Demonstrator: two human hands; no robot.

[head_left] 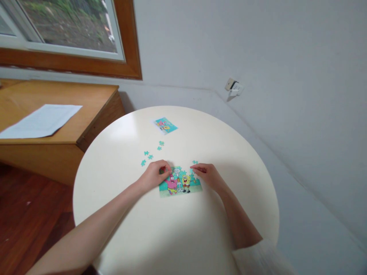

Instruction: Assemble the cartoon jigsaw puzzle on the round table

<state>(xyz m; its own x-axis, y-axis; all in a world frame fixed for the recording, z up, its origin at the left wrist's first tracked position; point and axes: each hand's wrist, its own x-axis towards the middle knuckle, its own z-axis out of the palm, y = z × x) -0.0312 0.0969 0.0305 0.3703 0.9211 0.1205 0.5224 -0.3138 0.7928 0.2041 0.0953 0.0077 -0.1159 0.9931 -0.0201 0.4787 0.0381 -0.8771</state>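
A small, partly assembled cartoon jigsaw puzzle (180,183) lies on the round cream table (143,229). My left hand (155,175) rests at the puzzle's upper left corner, fingers curled and pinched on a teal puzzle piece. My right hand (207,175) lies at the upper right corner, fingers bent and pressing down on the puzzle's edge. Several loose teal pieces (149,154) lie just beyond my left hand. One more loose piece (195,162) sits by my right fingertips.
A small reference picture card (165,125) lies at the table's far side. A wooden desk (86,110) with a white sheet of paper (43,120) stands to the left under a window (65,26). A wall socket (233,87) is on the white wall.
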